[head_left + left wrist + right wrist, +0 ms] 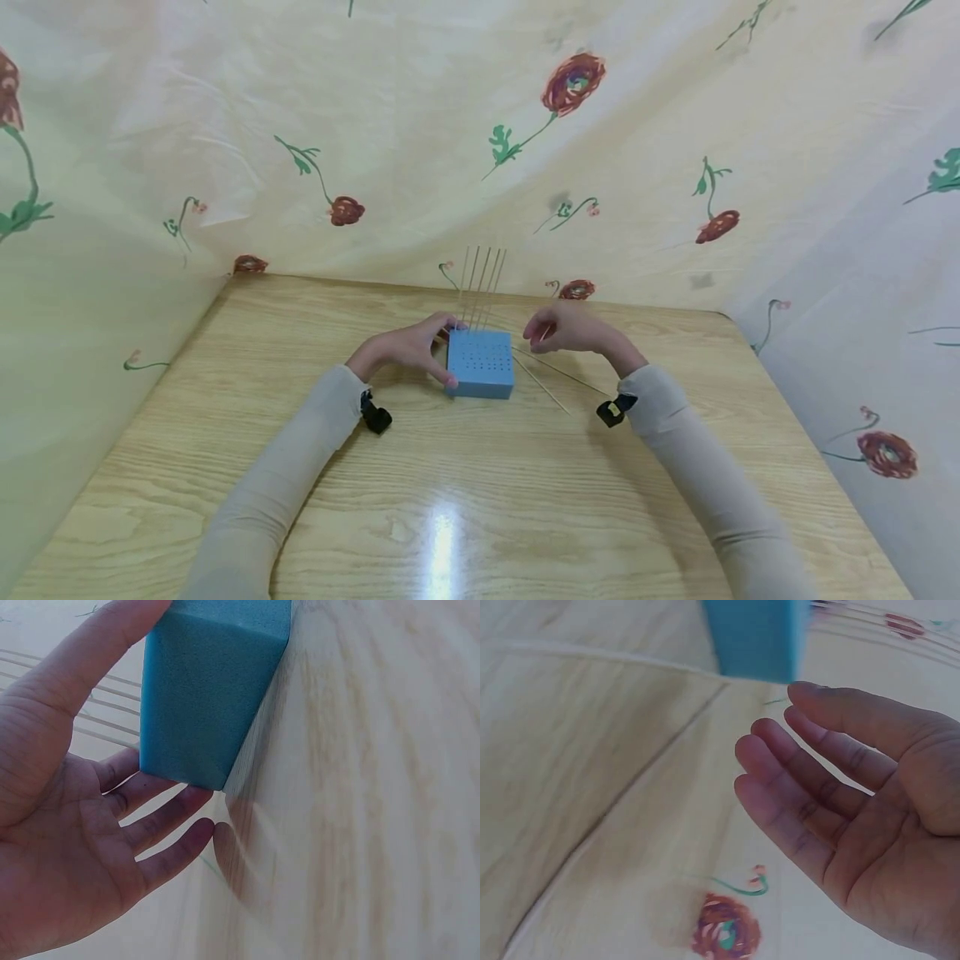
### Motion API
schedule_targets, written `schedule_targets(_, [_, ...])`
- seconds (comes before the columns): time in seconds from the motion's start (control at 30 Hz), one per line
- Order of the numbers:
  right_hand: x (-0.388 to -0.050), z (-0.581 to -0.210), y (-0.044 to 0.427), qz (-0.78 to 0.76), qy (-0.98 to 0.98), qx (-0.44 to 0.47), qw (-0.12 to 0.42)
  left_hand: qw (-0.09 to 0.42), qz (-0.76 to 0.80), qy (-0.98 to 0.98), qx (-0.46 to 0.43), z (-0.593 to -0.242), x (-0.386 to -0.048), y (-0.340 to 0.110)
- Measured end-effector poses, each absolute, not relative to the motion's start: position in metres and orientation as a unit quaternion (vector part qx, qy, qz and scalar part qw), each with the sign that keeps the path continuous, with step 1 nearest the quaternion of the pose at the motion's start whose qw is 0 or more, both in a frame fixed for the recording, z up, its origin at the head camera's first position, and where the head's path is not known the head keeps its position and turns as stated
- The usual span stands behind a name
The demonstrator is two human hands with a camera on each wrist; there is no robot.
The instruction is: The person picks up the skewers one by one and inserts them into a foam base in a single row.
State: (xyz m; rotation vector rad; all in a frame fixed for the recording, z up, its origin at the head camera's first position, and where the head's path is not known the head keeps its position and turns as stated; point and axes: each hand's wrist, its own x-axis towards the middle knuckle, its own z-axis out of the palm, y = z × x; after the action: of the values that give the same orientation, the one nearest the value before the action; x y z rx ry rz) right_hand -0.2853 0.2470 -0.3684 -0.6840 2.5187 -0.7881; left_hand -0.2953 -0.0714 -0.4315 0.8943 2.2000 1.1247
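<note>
A blue block (pixel 480 364) with rows of small holes lies on the wooden table, several thin sticks (pixel 480 287) standing up along its far edge. My left hand (pixel 408 346) holds the block's left side, thumb at the near corner and fingers at the far one; in the left wrist view the hand (pixel 75 817) spans the blue block (pixel 210 697). To the right of the block, my right hand (pixel 566 327) hovers with relaxed, bent fingers; the right wrist view shows that hand (pixel 862 795) holding nothing, just beside the block (pixel 757 637).
Two loose sticks lie on the table right of the block, one short-looking stick (pixel 543 385) and another (pixel 573 377) reaching toward my right wrist. Behind the table (pixel 450 467) hangs a flowered cloth (pixel 420 125), which also covers both sides.
</note>
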Motion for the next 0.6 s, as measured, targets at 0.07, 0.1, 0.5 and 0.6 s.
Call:
schedule_targets(0.07, [-0.287,-0.373,0.249,-0.276,0.903,-0.250,0.212,0.254,0.413,0.810,0.329,-0.432,-0.295,-0.072])
schedule_targets(0.1, [-0.288,-0.375,0.250,-0.276,0.902,-0.252,0.216,0.255,0.413,0.810,0.329,-0.432,-0.295,-0.072])
schedule_targets(0.5, [-0.297,-0.396,0.257,-0.278,0.904,-0.215,0.241,0.256,0.412,0.812,0.324,-0.432,-0.294,-0.072])
schedule_targets(0.6, [-0.297,-0.399,0.256,-0.273,0.909,-0.209,0.236,0.256,0.411,0.813,0.324,-0.431,-0.293,-0.071])
